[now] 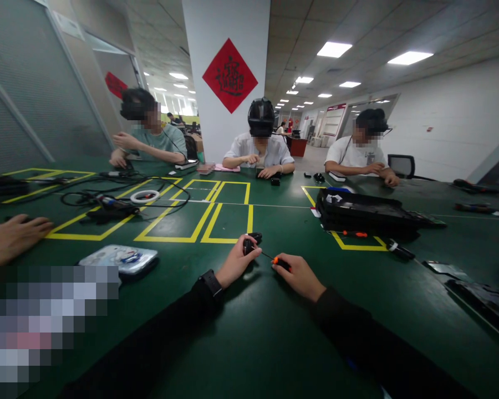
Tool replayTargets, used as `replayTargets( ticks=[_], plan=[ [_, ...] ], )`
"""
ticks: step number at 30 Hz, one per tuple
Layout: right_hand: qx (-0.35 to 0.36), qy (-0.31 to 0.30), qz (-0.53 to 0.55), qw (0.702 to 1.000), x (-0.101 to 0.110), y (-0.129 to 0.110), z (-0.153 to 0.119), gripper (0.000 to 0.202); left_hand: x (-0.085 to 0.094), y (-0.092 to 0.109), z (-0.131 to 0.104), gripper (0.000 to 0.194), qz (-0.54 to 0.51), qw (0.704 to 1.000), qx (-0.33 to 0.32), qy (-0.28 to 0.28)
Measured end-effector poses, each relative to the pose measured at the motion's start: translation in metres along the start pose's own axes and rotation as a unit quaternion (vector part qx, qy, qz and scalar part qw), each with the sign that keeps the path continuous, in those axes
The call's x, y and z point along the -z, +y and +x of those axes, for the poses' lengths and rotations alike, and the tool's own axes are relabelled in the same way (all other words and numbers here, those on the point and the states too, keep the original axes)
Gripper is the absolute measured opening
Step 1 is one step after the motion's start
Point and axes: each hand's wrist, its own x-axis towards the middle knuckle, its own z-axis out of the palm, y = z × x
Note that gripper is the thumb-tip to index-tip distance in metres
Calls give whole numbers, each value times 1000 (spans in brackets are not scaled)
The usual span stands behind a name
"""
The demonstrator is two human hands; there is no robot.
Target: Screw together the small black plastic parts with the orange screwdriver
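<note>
Just above the green table (274,343), my left hand (236,261) is closed round a small black object (248,245) whose kind I cannot make out. A watch on a dark strap sits on that wrist. My right hand (301,275) grips the black and orange handle of a screwdriver (276,260). Its thin shaft points up and left toward the black object; whether the tip touches it is hidden by my left fingers. Another small black piece (255,237) shows just beyond my left fingertips.
A black tray-like case (361,213) and an orange screwdriver (355,234) lie ahead to the right. Black cables (108,208) and a white tape roll (144,197) are at left, near a clear-lidded box (120,258). A neighbour's hand (16,238) rests far left; several people sit opposite.
</note>
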Motion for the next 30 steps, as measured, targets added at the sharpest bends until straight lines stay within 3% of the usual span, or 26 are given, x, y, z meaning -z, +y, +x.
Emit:
replayTargets(
  ticks=[5, 10, 14, 20, 30],
  plan=[
    [7, 5, -21, 1000, 1, 5, 1, 17, 0, -2, 1, 24, 33, 999, -16, -19],
    [12, 2, -35, 999, 2, 4, 1, 23, 1, -1, 1, 20, 57, 998, -29, 14],
    [16, 21, -23, 999, 2, 5, 1, 16, 2, 0, 1, 19, 61, 997, -27, 28],
    [3, 41, 22, 999, 1, 12, 2, 22, 1, -1, 1, 20, 67, 998, -15, 7],
    [23, 29, -56, 998, 0, 15, 3, 15, 1, -5, 2, 17, 76, 996, -32, -23]
  ],
)
